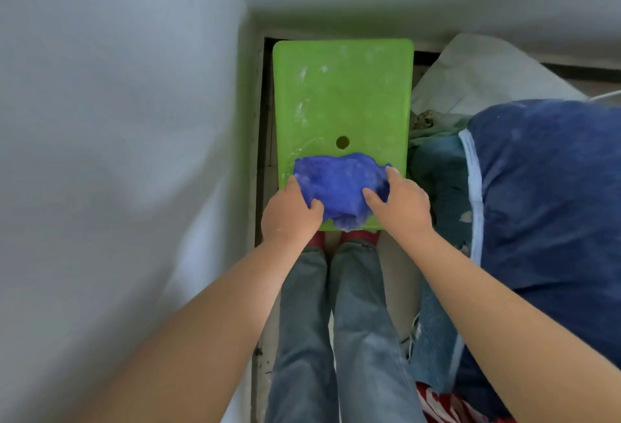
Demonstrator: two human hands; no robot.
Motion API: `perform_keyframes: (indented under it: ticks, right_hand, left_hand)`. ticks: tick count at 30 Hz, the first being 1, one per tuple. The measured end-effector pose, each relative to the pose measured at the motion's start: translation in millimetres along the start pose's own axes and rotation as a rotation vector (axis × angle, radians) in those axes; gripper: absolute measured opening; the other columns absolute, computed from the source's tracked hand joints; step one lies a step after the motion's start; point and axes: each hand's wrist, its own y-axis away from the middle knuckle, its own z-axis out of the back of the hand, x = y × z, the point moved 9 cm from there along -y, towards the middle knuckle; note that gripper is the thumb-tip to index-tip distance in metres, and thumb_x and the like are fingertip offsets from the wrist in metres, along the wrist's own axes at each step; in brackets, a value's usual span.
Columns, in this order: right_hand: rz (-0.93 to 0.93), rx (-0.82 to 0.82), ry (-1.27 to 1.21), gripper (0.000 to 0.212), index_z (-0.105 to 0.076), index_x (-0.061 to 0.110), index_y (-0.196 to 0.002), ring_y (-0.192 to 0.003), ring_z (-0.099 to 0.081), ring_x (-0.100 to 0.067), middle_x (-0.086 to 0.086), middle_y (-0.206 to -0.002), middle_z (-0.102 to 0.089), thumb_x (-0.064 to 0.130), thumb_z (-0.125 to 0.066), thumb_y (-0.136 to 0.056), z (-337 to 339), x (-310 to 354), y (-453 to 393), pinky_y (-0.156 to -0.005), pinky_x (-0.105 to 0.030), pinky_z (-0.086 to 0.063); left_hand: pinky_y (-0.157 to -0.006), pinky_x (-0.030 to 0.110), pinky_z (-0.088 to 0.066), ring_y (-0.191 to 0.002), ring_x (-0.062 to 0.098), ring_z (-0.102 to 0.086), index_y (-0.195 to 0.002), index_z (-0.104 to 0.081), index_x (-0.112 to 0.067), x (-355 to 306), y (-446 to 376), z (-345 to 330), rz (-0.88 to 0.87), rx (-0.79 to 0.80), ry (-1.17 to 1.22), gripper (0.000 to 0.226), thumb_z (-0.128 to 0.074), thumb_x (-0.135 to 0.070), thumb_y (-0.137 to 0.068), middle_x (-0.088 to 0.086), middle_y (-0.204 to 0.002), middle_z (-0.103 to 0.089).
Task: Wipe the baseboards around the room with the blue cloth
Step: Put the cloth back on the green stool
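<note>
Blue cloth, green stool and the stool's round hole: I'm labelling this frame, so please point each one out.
blue cloth (339,184): head view, middle of the bunched fabric.
green stool (342,86): head view, bare top surface.
round hole (342,142): head view, centre of the opening.

The blue cloth is crumpled into a loose heap and lies on the near end of a green stool. Its near edge hangs a little over the stool's front edge.
</note>
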Motion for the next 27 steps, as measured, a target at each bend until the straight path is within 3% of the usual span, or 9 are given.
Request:
perform_keyframes:
  ticks: [3,6,11,14,16,18,22,25,27]
  right_hand:
    - [-0.089,0.019,-0.177,0.046,-0.046,0.012,-0.134,-0.118,-0.052,-0.028,-0.009,-0.116,-0.064,0.027,-0.055,-0.091,-5.4,6.5,-12.0,-0.111,-0.043,-0.024]
    - [-0.035,-0.149,-0.142,0.044,-0.050,0.013,-0.134,-0.119,-0.051,-0.026,-0.009,-0.117,-0.063,0.019,-0.057,-0.090,10.6,19.1,-9.8,-0.115,-0.046,-0.009]
    - [0.278,-0.634,-0.081,0.039,-0.070,-0.003,-0.099,-0.082,-0.070,-0.034,-0.011,-0.075,-0.072,0.005,-0.068,-0.061,60.7,52.0,-3.7,-0.084,-0.070,-0.034]
    - [0.278,-0.542,-0.020,0.052,-0.058,0.000,-0.126,-0.120,-0.054,-0.038,-0.013,-0.120,-0.065,-0.002,-0.065,-0.074,63.5,59.6,-34.5,-0.095,-0.072,-0.021]
    - [0.245,-0.451,0.052,0.057,-0.050,0.007,-0.136,-0.132,-0.039,-0.038,-0.014,-0.142,-0.046,0.001,-0.062,-0.081,59.0,59.7,-48.5,-0.100,-0.070,-0.018]
    - [0.330,-0.474,0.185,0.045,-0.062,0.007,-0.123,-0.122,-0.051,-0.041,-0.020,-0.134,-0.053,0.008,-0.056,-0.078,55.8,67.2,-42.7,-0.090,-0.072,-0.030]
    - [0.386,-0.270,0.366,0.043,-0.062,0.011,-0.124,-0.125,-0.051,-0.031,-0.012,-0.137,-0.053,0.028,-0.047,-0.087,20.7,60.9,-33.5,-0.093,-0.064,-0.037]
    - [0.334,0.040,0.404,0.058,-0.007,0.018,-0.152,-0.146,-0.002,-0.024,-0.001,-0.159,0.003,0.035,-0.030,-0.101,-11.5,40.9,-40.6,-0.114,-0.053,-0.006]
    - [0.327,0.079,0.428,0.058,0.007,0.022,-0.151,-0.145,0.010,-0.023,0.003,-0.157,0.017,0.036,-0.021,-0.102,-13.5,39.8,-41.8,-0.115,-0.050,0.002]
  left_hand:
    - [-0.071,0.031,-0.041,-0.099,0.031,-0.057,-0.112,-0.053,-0.005,-3.3,-5.8,4.2,0.082,-0.073,0.143,0.027,-0.048,-0.009,-0.086,0.014,-0.110,-0.061]
    - [-0.087,0.033,-0.040,-0.112,0.031,-0.052,-0.124,-0.054,-0.006,-17.6,-9.4,26.3,0.017,-0.243,0.214,0.039,-0.050,-0.001,-0.085,0.012,-0.121,-0.059]
    - [-0.073,0.027,-0.033,-0.088,0.043,-0.057,-0.098,-0.060,0.011,-54.4,-19.3,64.0,-0.310,-0.494,0.248,0.024,-0.052,0.010,-0.075,0.025,-0.092,-0.063]
    - [-0.075,0.029,-0.035,-0.086,0.040,-0.058,-0.100,-0.057,0.005,-74.4,-40.0,76.3,-0.430,-0.603,0.146,0.028,-0.052,-0.005,-0.073,0.028,-0.090,-0.064]
    - [-0.097,0.035,-0.036,-0.117,0.037,-0.049,-0.124,-0.050,-0.001,-79.8,-55.6,76.3,-0.395,-0.522,0.049,0.042,-0.052,-0.012,-0.083,0.030,-0.123,-0.054]
    - [-0.109,0.046,-0.029,-0.135,0.039,-0.033,-0.136,-0.042,0.001,-74.9,-56.9,66.1,-0.342,-0.445,-0.083,0.051,-0.053,-0.012,-0.089,0.024,-0.144,-0.037]
    - [-0.094,0.048,-0.046,-0.124,0.034,-0.051,-0.125,-0.058,-0.006,-65.5,-37.2,21.2,-0.493,-0.279,-0.569,0.047,-0.047,-0.029,-0.087,0.014,-0.135,-0.053]
    - [-0.117,0.039,-0.009,-0.146,0.025,-0.002,-0.150,-0.005,-0.012,-42.3,-45.3,0.6,-0.363,-0.077,-0.623,0.058,-0.026,-0.033,-0.101,0.006,-0.158,0.001]
    - [-0.117,0.037,0.001,-0.145,0.021,0.013,-0.149,0.011,-0.015,-40.9,-50.1,-1.1,-0.335,-0.034,-0.676,0.058,-0.018,-0.033,-0.103,0.001,-0.157,0.017]
